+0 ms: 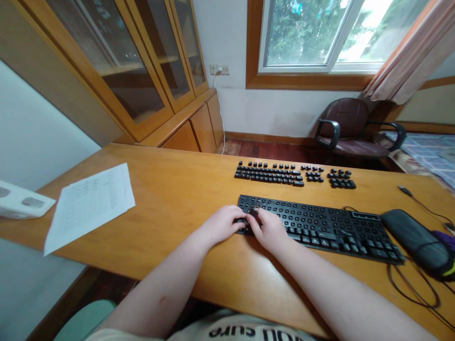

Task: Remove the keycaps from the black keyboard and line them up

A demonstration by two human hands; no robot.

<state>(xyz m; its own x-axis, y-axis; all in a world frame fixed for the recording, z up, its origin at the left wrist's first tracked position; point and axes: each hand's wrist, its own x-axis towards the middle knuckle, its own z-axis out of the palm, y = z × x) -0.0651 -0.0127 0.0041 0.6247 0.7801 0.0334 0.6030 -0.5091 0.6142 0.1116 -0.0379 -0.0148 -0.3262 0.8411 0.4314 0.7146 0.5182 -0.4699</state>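
Observation:
A black keyboard lies on the wooden desk in front of me, many of its keycaps off and the switch stems bare. The lower rows still carry some keycaps. My left hand is at the keyboard's left end, thumb and fingers pinched together over its edge. Right beside it, my right hand is closed with its fingers around a small dark piece, which I cannot identify. The fingertips of both hands nearly meet. What sits between the left fingers is hidden. Loose black keycaps stand in keyboard-like rows behind the keyboard.
Printed paper sheets lie at the left, near a white object. On the right are a dark padded case, cables and a USB plug. Beyond the desk stand a glass-fronted cabinet and an office chair.

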